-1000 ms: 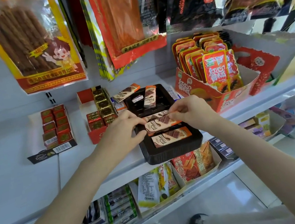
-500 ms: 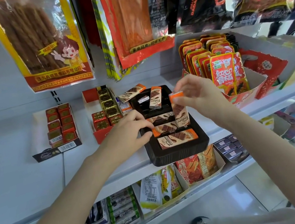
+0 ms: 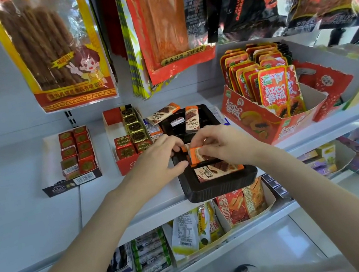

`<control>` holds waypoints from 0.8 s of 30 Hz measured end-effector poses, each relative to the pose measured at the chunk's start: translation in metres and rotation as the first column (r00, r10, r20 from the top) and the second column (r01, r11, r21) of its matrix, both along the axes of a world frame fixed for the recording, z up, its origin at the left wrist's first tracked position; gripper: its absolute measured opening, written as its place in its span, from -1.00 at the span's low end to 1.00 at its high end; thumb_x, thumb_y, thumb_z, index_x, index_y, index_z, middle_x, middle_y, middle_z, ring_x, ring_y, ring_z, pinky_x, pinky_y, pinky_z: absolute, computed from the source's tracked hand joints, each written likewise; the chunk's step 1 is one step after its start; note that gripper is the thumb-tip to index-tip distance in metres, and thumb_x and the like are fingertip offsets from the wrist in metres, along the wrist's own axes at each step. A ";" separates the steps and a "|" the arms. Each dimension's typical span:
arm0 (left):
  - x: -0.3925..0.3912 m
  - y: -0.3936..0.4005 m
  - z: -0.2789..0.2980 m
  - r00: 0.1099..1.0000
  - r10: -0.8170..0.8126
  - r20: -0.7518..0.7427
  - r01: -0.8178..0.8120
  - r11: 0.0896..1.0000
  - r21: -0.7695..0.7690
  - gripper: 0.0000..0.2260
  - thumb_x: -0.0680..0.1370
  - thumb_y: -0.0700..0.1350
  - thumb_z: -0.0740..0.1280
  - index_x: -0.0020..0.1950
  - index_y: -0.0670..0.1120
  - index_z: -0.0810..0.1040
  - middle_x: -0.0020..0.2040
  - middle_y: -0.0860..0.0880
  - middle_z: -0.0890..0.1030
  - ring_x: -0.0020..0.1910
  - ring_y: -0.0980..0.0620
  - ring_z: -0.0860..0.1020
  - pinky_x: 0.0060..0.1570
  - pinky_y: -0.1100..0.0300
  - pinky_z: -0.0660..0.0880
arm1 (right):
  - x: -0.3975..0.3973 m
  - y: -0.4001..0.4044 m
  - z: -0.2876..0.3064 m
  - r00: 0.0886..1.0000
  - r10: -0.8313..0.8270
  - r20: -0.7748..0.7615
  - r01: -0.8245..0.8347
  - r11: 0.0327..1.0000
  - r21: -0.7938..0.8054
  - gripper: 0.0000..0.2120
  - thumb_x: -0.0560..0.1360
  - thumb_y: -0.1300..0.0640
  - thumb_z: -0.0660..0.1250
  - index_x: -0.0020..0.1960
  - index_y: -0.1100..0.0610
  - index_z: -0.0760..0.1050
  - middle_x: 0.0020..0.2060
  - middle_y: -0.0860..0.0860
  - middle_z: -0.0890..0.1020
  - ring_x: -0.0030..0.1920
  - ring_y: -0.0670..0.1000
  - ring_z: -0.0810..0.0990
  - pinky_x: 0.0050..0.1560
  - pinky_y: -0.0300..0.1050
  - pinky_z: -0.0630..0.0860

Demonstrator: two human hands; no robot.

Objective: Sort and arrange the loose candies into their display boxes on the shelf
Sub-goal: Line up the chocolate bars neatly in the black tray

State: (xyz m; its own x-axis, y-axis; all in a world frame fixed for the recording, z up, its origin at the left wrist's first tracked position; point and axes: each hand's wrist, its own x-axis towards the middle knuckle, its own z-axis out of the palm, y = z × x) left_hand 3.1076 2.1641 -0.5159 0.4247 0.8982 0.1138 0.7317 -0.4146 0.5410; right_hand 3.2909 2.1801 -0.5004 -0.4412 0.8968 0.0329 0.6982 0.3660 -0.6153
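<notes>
An orange-ended chocolate bar (image 3: pixel 197 154) is pinched by the right hand (image 3: pixel 221 145) and steadied by the left hand's (image 3: pixel 159 161) curled fingers over the black display tray (image 3: pixel 218 186), so it likely needs laying flat next.

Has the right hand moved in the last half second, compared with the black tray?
Yes. The right hand has come down from above the middle of the black tray and now holds an orange chocolate bar low in it, close beside the left hand.

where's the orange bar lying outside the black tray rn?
Head view, centre: the orange bar rests at the black tray's back-left corner, beside the gold candies, beyond both hands.
</notes>
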 end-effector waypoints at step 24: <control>0.024 -0.019 0.003 0.982 -0.040 -0.182 0.053 0.997 0.063 -0.77 0.50 0.12 0.27 0.07 0.05 0.52 0.00 0.10 0.40 0.05 0.12 0.32 0.03 0.15 0.38 | 0.030 -0.033 -0.006 0.906 0.014 0.424 -0.083 0.986 0.145 -0.67 0.51 -0.06 0.23 0.25 -0.01 0.46 0.19 -0.03 0.34 0.17 -0.01 0.23 0.24 -0.03 0.25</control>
State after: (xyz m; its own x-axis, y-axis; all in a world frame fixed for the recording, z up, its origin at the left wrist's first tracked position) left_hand 3.1313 2.1454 -0.5132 0.4850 0.8697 0.0913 0.7938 -0.4817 0.3714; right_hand 3.3212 2.1470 -0.5060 -0.4875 0.8727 -0.0279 0.8578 0.4728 -0.2014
